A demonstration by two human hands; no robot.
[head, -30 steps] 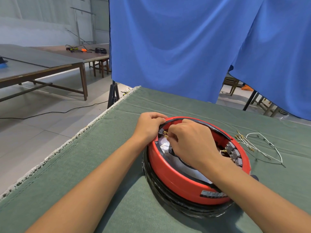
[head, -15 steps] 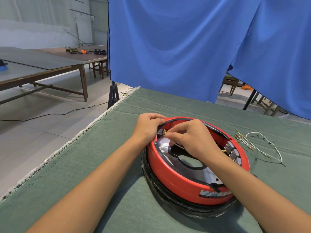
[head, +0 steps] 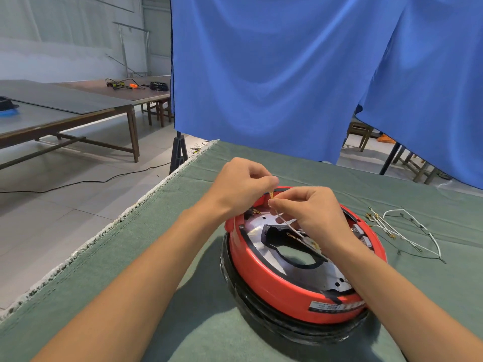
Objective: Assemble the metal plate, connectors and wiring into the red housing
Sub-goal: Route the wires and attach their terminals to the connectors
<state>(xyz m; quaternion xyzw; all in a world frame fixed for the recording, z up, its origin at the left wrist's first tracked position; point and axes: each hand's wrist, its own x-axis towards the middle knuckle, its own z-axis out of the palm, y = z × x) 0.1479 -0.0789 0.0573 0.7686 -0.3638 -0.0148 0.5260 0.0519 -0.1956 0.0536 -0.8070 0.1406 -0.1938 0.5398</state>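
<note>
The round red housing (head: pixel 274 286) lies on the green cloth with a shiny metal plate (head: pixel 295 270) seated inside it. Above its far rim, my left hand (head: pixel 240 186) pinches the brass terminal at the end of a thin white wire (head: pixel 287 226). My right hand (head: pixel 311 212) pinches the same wire just below that terminal. The wire runs down to a small connector on the plate. Grey connectors (head: pixel 362 235) sit inside the housing's right rim, partly hidden by my right wrist.
Loose white wires with brass terminals (head: pixel 407 228) lie on the green cloth (head: pixel 130 270) to the right of the housing. A blue curtain (head: pixel 287 74) hangs behind the table. The cloth's left edge (head: pixel 86 246) drops to the floor; other tables stand far left.
Both hands have lifted from inside the housing's far rim, pulling a white wire up with them. More of the metal plate is now uncovered.
</note>
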